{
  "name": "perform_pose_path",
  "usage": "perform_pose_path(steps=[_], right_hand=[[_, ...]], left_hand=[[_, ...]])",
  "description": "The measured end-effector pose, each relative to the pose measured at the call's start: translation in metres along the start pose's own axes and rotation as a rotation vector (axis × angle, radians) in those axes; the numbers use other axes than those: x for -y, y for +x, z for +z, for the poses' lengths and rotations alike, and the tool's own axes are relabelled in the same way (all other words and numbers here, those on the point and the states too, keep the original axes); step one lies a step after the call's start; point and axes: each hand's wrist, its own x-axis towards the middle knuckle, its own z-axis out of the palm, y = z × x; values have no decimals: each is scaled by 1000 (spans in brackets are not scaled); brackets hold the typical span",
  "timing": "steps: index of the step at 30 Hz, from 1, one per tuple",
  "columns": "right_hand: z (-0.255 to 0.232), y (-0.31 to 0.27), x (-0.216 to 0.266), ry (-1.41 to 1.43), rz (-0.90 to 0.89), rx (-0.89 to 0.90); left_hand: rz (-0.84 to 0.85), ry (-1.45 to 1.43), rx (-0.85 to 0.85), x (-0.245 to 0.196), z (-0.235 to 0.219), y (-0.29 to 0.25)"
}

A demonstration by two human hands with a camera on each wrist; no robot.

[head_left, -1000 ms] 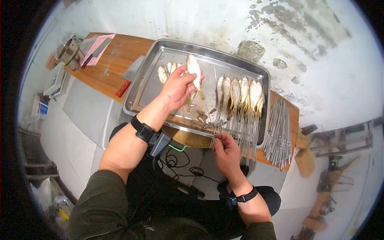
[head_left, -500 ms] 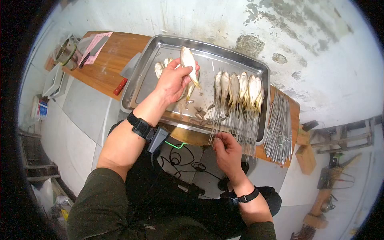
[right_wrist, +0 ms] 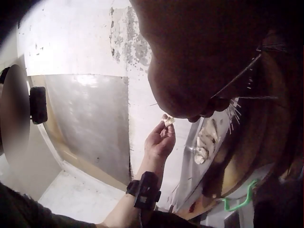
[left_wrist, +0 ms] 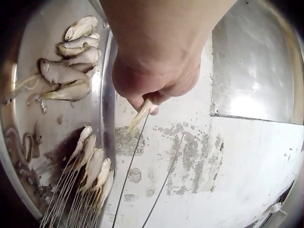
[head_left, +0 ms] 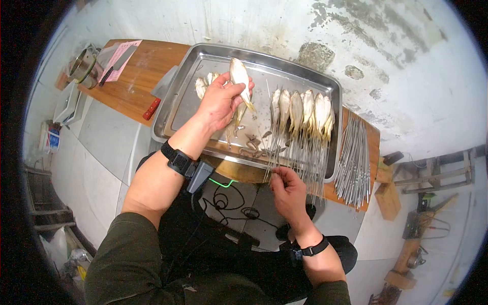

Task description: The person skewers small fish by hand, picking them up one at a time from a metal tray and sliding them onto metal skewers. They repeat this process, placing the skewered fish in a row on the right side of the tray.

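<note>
My left hand [head_left: 222, 99] grips a small pale fish [head_left: 240, 80], held up over the steel tray [head_left: 185, 109]; the left wrist view shows its tail [left_wrist: 138, 116] sticking out below my fingers. My right hand [head_left: 285, 184] pinches the near end of a thin metal skewer [head_left: 265, 145] at the tray's front rim, and the skewer runs up toward the fish tail. A row of skewered fish [head_left: 301, 112] lies in the tray's right half. Several loose fish [left_wrist: 71, 57] lie at the tray's far left. In the right wrist view my left hand [right_wrist: 160, 140] shows small in the distance.
A bundle of bare metal skewers [head_left: 354, 163] lies on the wooden table [head_left: 140, 81] right of the tray. A red-handled cleaver [head_left: 158, 96] lies left of the tray. Further left are a metal pot [head_left: 85, 66] and a pink paper [head_left: 118, 60]. Fish scraps [head_left: 250, 147] litter the tray's front.
My left hand has lifted the fish slightly up and left. My right hand stays at the tray's front rim on the skewer.
</note>
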Motion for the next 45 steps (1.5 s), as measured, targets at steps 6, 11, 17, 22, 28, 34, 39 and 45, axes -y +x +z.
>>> perform_pose_path(steps=[6, 11, 17, 22, 28, 34, 39, 45], right_hand=[[3, 0, 2, -22, 43, -20], [7, -1, 2, -19, 9, -42], [8, -1, 0, -82, -39, -56], [11, -1, -9, -135, -49, -58], [14, 2, -4, -175, -31, -63], [16, 2, -3, -161, -53, -81], [17, 0, -2, -171, -70, -78], [16, 2, -4, -162, -12, -76]], left_hand=[[22, 26, -28, 1, 5, -1], [26, 45, -20, 4, 3, 1], [10, 28, -4, 4, 3, 0], [-19, 4, 20, 6, 2, 1], [-32, -16, 25, 8, 3, -2], [-22, -57, 17, 3, 1, -1], [12, -71, 12, 4, 3, -1], [-11, 31, 16, 5, 4, -3]])
